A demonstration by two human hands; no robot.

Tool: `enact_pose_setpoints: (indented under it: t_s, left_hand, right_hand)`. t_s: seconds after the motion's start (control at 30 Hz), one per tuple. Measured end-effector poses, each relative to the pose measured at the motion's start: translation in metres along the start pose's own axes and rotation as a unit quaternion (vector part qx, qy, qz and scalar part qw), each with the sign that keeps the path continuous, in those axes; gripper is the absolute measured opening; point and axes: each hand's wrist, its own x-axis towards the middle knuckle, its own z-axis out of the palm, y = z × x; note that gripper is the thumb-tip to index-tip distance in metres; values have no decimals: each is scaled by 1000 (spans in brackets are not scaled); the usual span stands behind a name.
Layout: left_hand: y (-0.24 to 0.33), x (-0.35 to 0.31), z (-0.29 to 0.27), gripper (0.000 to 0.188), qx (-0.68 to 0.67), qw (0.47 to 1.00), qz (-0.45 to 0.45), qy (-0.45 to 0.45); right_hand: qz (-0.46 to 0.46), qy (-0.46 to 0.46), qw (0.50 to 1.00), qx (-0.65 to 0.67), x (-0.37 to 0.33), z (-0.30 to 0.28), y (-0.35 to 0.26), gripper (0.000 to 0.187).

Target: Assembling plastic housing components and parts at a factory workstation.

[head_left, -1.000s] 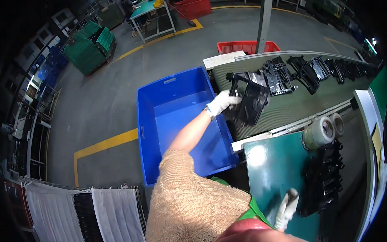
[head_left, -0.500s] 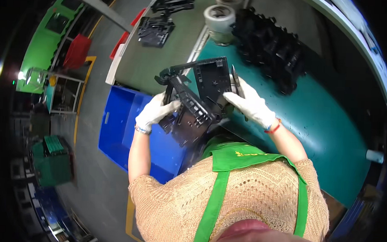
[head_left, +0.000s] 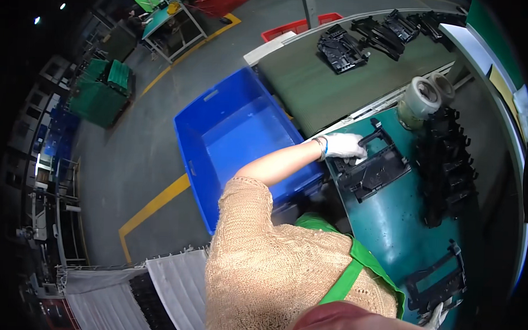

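Note:
My left hand (head_left: 343,145), in a white glove, reaches out over the near-left corner of the teal table (head_left: 390,227) and grips the upper edge of a black plastic frame part (head_left: 374,169) lying flat there. A second black frame part (head_left: 437,281) lies at the table's near edge. Only a sliver of my gloved right hand (head_left: 437,315) shows just below that part, touching its edge. Its fingers are hidden.
A blue crate (head_left: 236,141) stands on the floor to my left. Behind the table, a conveyor (head_left: 313,85) carries several black parts (head_left: 341,48). Two tape rolls (head_left: 422,96) and a stack of black parts (head_left: 447,165) sit on the table's far side.
Both hands held black parts up in front of me half a second ago. One part now lies flat under my left hand, and another lies by my right hand.

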Motion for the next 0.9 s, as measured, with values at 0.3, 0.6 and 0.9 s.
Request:
enact_pose_setpoints:
  t_s: [0.3,0.6,0.9]
  left_hand:
    - [6,51,44,55,149,988,-13,35]
    - [28,45,49,51,197,979,-28,49]
    - [37,27,47,53,196,979,16,61]
  right_hand:
    - [120,203,966,-110,47,-110,89,53]
    - [-156,218,943,-196,58,6,45,48]
    - [225,-203,944,132,-4,234,54,31]
